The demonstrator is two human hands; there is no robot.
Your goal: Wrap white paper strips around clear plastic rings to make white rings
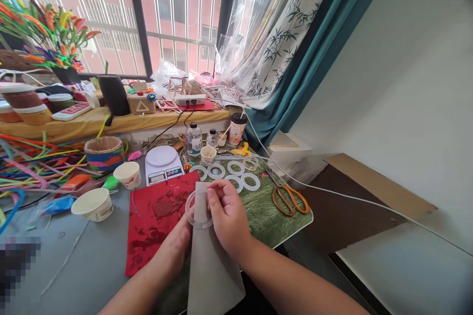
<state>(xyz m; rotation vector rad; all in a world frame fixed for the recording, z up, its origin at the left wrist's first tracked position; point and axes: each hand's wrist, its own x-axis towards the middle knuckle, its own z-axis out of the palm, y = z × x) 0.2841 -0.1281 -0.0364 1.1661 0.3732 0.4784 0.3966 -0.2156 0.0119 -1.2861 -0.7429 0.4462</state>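
Note:
A clear ring (190,209) is held upright between my two hands, with a long grey-white strip of sheet (210,266) passing behind or through it; which one I cannot tell. My left hand (176,241) has its fingers closed on the ring's left side. My right hand (229,211) pinches the strip's upper part near the ring's right edge, thumb against the bent fingers. Beneath and left of them lies a red cloth (148,236) with wet patches. Several translucent white rings (251,181) rest on the green mat (269,221) just beyond my right hand.
Orange-handled scissors (290,200) lie on the right. A kitchen scale (162,162), paper cups (92,204), a clear bottle (194,140), a yellow glue gun (242,149) and a lidded cup (237,129) stand beyond. A white cable (332,187) crosses the right side. Colourful pipe cleaners (40,167) spread left.

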